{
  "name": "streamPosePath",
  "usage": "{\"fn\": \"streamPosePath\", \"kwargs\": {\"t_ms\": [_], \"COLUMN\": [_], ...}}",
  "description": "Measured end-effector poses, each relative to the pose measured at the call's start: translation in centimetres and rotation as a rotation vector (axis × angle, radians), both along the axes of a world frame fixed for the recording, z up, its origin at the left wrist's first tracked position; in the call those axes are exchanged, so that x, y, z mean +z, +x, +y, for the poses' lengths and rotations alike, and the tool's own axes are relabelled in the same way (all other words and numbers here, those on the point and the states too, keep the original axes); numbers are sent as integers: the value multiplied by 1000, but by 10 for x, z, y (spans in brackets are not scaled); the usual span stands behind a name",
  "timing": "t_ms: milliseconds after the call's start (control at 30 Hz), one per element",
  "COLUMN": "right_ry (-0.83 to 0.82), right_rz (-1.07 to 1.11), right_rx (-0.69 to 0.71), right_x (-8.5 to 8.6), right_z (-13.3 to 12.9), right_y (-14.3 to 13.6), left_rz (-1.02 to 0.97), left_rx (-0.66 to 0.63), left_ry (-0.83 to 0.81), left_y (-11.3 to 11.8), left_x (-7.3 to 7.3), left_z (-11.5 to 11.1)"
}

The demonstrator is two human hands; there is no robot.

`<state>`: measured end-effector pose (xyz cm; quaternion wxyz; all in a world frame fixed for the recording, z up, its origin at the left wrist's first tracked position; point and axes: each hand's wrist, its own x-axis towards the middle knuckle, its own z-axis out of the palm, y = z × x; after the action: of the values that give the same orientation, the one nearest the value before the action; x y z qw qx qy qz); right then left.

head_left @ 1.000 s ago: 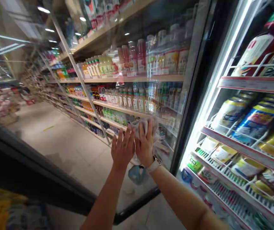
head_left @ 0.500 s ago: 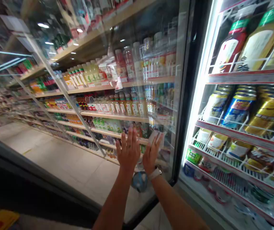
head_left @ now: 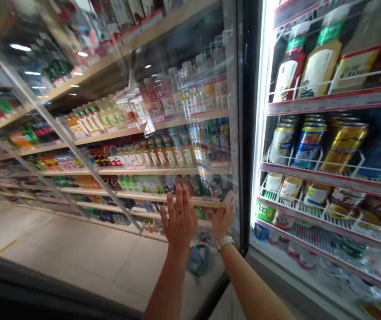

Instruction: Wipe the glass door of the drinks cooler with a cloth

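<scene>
A glass door (head_left: 210, 249) with a black frame stands open on the left of a lit drinks cooler. My left hand (head_left: 179, 218) lies flat against or just before the glass, its fingers spread and nothing in it. To its right, my right hand (head_left: 222, 218) has its fingers bent round a pale cloth or tissue (head_left: 229, 201) near the door's black edge; a pale band (head_left: 225, 242) is on that wrist. Behind the glass, below the hands, a blue round shape (head_left: 197, 259) shows, too blurred to name.
On the right, cooler shelves (head_left: 313, 175) with wire rails hold bottles and cans, among them a blue can (head_left: 309, 142) and a gold can (head_left: 345, 144). Through the glass are wooden shelves (head_left: 190, 170) of bottled drinks and a tiled floor (head_left: 87, 258).
My right hand has moved right along the glass with the pale cloth, away from my left hand, and its fingers are more bent. The view has turned rightward, showing more of the cooler.
</scene>
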<state>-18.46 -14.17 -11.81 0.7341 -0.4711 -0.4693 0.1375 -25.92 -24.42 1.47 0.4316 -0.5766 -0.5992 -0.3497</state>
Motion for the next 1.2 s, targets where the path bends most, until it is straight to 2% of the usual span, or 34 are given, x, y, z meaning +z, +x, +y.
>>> {"fn": "streamPosePath", "kwargs": {"t_ms": [67, 133, 200, 300, 367, 400, 467, 533, 633, 700, 733, 767, 833, 933, 1000, 1067, 1133, 1200], "right_ry": [-6, 2, 23, 138, 230, 248, 192, 55, -108, -155, -168, -173, -163, -70, 97, 258, 345, 317], "right_rz": [37, 48, 23, -104, -175, -186, -138, -33, 130, 193, 215, 228, 234, 160, 18, -111, -177, -169], "right_rx": [-36, -46, -24, 133, 227, 243, 206, 140, 42, -2, -18, -27, -30, 33, 142, 246, 267, 208], "right_x": [-4, 16, 54, 117, 142, 144, 128, 91, 26, -4, -10, -10, 9, 72, 117, 147, 153, 134], "right_z": [-3, -7, -12, -20, -21, -20, -11, 1, 17, 21, 22, 21, 15, -5, -20, -31, -31, -20], "right_y": [-3, -6, -10, -12, -12, -11, -7, -2, 6, 8, 7, 5, -2, -12, -15, -16, -14, -9], "left_rz": [-15, -8, 8, 30, 36, 41, 60, 87, 127, 132, 121, 103, 68, 68, 90, 110, 123, 126], "left_rx": [-21, -28, -32, -14, -4, -2, 5, 20, 47, 51, 43, 30, 3, 6, 19, 22, 26, 36], "left_ry": [3, 24, 40, 58, 66, 69, 71, 82, 100, 101, 93, 83, 62, 65, 78, 80, 82, 88], "left_y": [-1, -1, -1, 0, 0, 0, 1, 1, 1, 1, 1, 1, 0, -2, -3, -3, -3, -2], "left_x": [1, 2, 2, 3, 3, 3, 3, 3, 3, 3, 3, 3, 3, 3, 3, 4, 4, 4], "left_z": [0, 0, 1, 2, 2, 2, 2, 2, 1, 1, 1, 1, 1, 2, 2, 2, 1, 1]}}
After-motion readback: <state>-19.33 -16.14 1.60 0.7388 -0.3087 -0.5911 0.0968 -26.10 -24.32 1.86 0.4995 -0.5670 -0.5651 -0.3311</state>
